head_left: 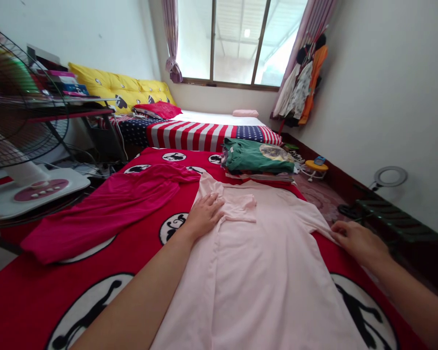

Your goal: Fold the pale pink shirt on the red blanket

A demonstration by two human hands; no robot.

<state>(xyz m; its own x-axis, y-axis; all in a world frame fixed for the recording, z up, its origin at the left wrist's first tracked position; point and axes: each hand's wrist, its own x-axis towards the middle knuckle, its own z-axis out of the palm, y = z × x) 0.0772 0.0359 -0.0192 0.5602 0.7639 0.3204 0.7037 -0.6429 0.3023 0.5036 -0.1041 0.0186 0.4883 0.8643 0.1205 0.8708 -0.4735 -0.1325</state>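
Pale pink shirt (263,272) lies spread flat before us on the red blanket (29,301) with round black-and-white prints, running from the near edge toward the middle. Our left hand (204,214) presses flat on its folded-in sleeve, fingers released and spread. Our right hand (355,240) rests at the shirt's right edge, fingers loosely curled on the fabric. A magenta garment (105,209) lies toward the blanket's left edge; a stack of folded clothes (257,158) sits at the far edge.

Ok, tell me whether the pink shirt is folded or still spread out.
Partly folded: the pink shirt lies flat, its left sleeve turned in under the left hand; the other sleeve is spread.
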